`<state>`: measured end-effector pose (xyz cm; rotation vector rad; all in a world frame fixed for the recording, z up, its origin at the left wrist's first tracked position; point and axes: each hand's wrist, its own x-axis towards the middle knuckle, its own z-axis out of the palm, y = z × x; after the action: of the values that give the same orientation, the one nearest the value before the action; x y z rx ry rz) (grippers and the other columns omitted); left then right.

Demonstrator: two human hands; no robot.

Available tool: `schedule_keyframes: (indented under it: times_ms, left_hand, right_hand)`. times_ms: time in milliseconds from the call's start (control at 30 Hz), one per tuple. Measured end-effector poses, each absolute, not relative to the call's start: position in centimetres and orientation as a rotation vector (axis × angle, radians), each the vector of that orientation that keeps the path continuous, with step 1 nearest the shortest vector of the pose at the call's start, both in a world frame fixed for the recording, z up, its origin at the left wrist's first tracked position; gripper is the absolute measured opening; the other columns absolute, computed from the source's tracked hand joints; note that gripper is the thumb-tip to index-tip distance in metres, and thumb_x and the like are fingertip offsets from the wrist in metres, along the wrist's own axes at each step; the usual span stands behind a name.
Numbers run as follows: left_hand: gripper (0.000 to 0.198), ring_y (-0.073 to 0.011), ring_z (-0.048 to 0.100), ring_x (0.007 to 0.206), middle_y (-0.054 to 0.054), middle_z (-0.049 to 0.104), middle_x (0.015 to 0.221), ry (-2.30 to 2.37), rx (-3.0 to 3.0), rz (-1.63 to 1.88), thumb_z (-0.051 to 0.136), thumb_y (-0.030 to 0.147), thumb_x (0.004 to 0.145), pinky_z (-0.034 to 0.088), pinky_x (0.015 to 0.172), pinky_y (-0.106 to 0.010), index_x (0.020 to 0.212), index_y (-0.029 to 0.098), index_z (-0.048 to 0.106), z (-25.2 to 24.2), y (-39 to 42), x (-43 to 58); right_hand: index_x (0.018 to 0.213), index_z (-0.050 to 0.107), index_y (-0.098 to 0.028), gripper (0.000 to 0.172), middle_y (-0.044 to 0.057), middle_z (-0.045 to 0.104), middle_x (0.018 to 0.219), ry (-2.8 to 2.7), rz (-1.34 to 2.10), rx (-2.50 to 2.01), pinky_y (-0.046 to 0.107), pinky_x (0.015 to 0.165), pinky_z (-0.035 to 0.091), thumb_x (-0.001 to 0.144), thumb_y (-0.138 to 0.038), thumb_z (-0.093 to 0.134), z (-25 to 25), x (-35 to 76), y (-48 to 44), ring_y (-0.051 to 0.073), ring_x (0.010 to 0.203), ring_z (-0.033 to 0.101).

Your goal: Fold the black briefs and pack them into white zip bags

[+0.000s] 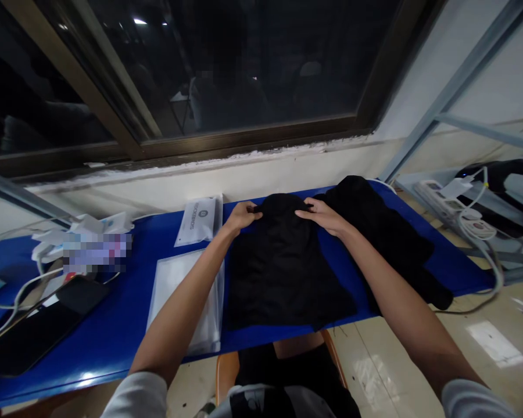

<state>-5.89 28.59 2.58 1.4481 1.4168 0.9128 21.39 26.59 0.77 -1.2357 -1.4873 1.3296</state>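
Observation:
A black cloth garment point(279, 267) lies spread on the blue table point(126, 313) in front of me; its exact kind I cannot make out. My left hand point(243, 217) pinches its far left edge between thumb and fingers. At the far right edge, my right hand point(325, 215) grips the same cloth, thumb toward the middle. Right of it, partly behind my right forearm, rests a second heap of black cloth point(375, 223).
Left of the garment are a printed white plastic bag point(198, 220) and a clear zip bag point(174, 273). Farther left lie a black tablet-like device point(47, 325), cables and a power strip point(91, 225). A wall with a window stands behind the table; a metal frame point(444, 110) rises at right.

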Motion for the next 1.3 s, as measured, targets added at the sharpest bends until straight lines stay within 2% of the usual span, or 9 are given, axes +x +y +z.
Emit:
schedule_keyframes:
  times_ms: [167,400,533,667,767,933,1000,1133,1300]
  left_hand:
    - [0.019,-0.0142,0.067,0.07,0.001,0.062,0.079,1.219,1.17,0.987,0.071,0.018,0.087,0.061,0.083,-0.04,0.096,0.02,0.054,3.2,29.2,-7.5]
    - [0.02,-0.0297,0.074,0.09,-0.019,0.073,0.087,1.11,1.077,0.847,0.085,0.018,0.075,0.06,0.093,-0.047,0.08,0.01,0.066,2.9,29.8,-7.2]
    - [0.013,-0.0262,0.075,0.094,-0.016,0.076,0.098,1.168,1.132,0.85,0.079,0.021,0.08,0.059,0.091,-0.04,0.085,0.012,0.071,3.0,29.8,-7.3]
    - [0.027,-0.0233,0.07,0.071,-0.01,0.072,0.068,1.338,1.271,0.727,0.088,0.034,0.071,0.055,0.07,-0.034,0.066,0.013,0.072,3.1,29.4,-6.6]
    - [0.028,-0.0175,0.059,0.054,-0.001,0.059,0.049,1.396,1.376,0.632,0.093,0.027,0.059,0.045,0.058,-0.029,0.053,0.016,0.067,3.0,28.7,-5.4]
    - [0.027,-0.0131,0.05,0.046,0.005,0.048,0.045,1.364,1.432,0.618,0.087,0.013,0.062,0.041,0.056,-0.028,0.05,0.018,0.063,3.8,27.7,-4.2]
    - [0.025,-0.0155,0.055,0.048,0.001,0.056,0.05,1.332,1.4,0.621,0.085,0.015,0.067,0.045,0.058,-0.031,0.053,0.017,0.064,4.2,27.6,-4.1]
    - [0.015,-0.0269,0.069,0.066,-0.013,0.072,0.07,1.25,1.276,0.574,0.086,0.018,0.069,0.055,0.071,-0.043,0.065,0.015,0.072,5.0,27.9,-4.5]
    - [0.023,-0.036,0.074,0.081,-0.019,0.076,0.082,1.167,1.15,0.518,0.092,0.027,0.065,0.057,0.082,-0.051,0.077,0.014,0.077,5.0,28.4,-5.8]
  right_hand:
    - [0.093,0.068,-0.02,0.049,0.004,0.073,0.084,-1.165,1.464,-1.2,0.028,0.064,0.055,0.06,-0.047,0.094,-0.1,23.0,27.1,0.018,0.074,0.067]
    - [0.094,0.074,-0.02,0.041,0.007,0.077,0.096,-1.122,1.537,-1.052,0.033,0.084,0.059,0.067,-0.045,0.092,0.2,22.7,26.9,0.021,0.09,0.073]
    - [0.092,0.074,-0.02,0.041,0.007,0.078,0.096,-1.05,1.537,-1.006,0.036,0.085,0.059,0.064,-0.043,0.094,0.3,23.2,27.2,0.024,0.093,0.073]
    - [0.088,0.073,-0.02,0.04,0.007,0.078,0.094,-1.052,1.57,-0.964,0.038,0.087,0.058,0.07,-0.052,0.088,0.2,23.2,27.3,0.026,0.096,0.073]
    - [0.093,0.075,-0.02,0.038,0.005,0.078,0.096,-1.115,1.6,-0.897,0.033,0.089,0.057,0.067,-0.043,0.092,0.3,22.9,27.0,0.021,0.093,0.073]
    - [0.09,0.077,-0.018,0.033,0.005,0.078,0.092,-1.229,1.596,-0.99,0.029,0.079,0.058,0.068,-0.039,0.091,0.4,22.5,26.6,0.018,0.082,0.072]
    - [0.085,0.076,-0.017,0.033,0.006,0.078,0.088,-1.235,1.594,-1.024,0.029,0.076,0.058,0.069,-0.042,0.09,0.4,22.4,26.4,0.019,0.081,0.072]
    - [0.093,0.077,-0.019,0.034,0.006,0.079,0.097,-1.228,1.612,-0.941,0.035,0.091,0.057,0.067,-0.036,0.091,0.6,21.7,25.8,0.023,0.096,0.073]
    - [0.094,0.072,-0.022,0.033,0.005,0.077,0.095,-1.143,1.567,-0.899,0.042,0.094,0.056,0.063,-0.027,0.083,1.2,20.3,24.8,0.029,0.101,0.071]
